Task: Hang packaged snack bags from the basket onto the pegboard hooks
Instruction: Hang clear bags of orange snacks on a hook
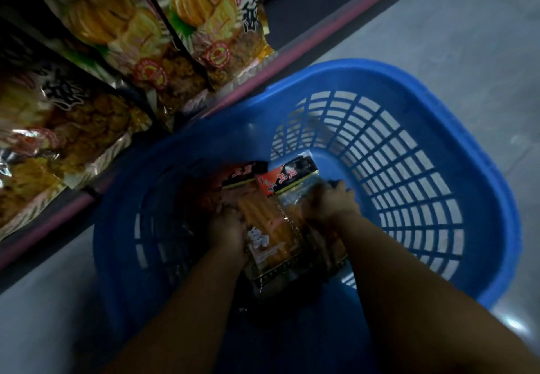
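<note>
A blue slatted plastic basket (409, 151) stands on the floor below me. Both my arms reach down into it. Between my hands lies a clear snack bag (271, 227) of orange sticks with a red and black header; my left hand (226, 227) grips its left edge and my right hand (330, 202) grips its right edge. A second bag with the same header (242, 173) lies beneath, further back in the basket. No pegboard hooks are visible in the head view.
Large snack bags with pumpkin pictures (181, 23) fill a low shelf at the upper left, behind a pink shelf edge (257, 81). Grey tiled floor (467, 23) spreads to the right of the basket.
</note>
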Demonstrator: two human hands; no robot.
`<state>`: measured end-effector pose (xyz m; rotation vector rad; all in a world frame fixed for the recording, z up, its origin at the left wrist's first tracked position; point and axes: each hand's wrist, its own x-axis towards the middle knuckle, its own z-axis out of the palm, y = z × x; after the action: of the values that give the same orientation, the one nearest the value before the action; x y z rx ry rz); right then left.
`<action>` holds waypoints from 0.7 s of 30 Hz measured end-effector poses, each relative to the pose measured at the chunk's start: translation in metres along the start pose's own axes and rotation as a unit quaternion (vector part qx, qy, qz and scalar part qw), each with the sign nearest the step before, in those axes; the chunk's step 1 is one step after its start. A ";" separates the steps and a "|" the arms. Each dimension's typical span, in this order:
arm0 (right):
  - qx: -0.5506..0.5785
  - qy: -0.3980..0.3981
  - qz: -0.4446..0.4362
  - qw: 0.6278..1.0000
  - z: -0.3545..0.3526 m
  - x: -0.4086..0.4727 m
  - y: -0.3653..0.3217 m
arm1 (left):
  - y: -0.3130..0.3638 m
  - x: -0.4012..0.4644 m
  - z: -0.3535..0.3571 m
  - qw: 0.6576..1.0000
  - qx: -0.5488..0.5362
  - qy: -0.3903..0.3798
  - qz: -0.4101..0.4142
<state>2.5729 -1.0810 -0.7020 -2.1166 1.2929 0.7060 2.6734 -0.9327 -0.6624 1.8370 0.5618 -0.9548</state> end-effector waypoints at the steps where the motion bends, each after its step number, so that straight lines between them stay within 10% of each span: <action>1: 0.017 0.021 0.006 1.000 0.002 -0.002 -0.002 | 0.000 -0.003 -0.002 1.000 -0.012 0.009 -0.012; 7: 0.156 -0.039 0.051 0.986 -0.007 -0.005 0.004 | -0.002 -0.008 0.002 0.997 0.071 -0.026 0.034; 11: 0.449 -0.051 0.019 0.892 -0.023 -0.012 0.002 | 0.009 -0.008 0.000 0.997 0.043 -0.046 0.033; 21: 0.577 0.039 -0.090 0.811 -0.136 -0.164 -0.027 | 0.063 -0.160 -0.064 0.982 -0.138 -0.087 0.091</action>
<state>2.5520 -1.0640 -0.4887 -1.1932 1.0800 -0.2695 2.6478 -0.8979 -0.4840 1.5115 0.3888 -0.8578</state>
